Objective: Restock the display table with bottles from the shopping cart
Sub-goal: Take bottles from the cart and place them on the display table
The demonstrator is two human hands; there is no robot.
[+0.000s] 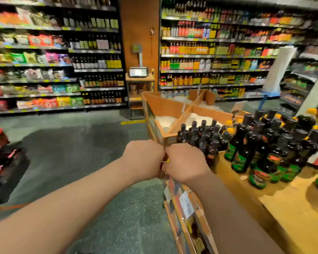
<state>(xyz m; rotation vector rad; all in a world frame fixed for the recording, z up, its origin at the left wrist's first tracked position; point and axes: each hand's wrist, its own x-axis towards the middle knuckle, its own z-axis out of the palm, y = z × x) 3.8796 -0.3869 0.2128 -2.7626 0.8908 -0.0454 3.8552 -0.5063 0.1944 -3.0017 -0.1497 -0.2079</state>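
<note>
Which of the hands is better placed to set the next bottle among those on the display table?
The right hand, probably: it is nearer the dark bottles on the display table, while the left hand is floor-side.

Arms: both bare to the frame's edge, no sleeves showing
Left grip (142, 158): bare
Right grip (185, 163): bare

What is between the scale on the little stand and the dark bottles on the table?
In the head view, an orange wooden bin with dividers and white stuff inside sits between the scale and the dark bottles.
</note>
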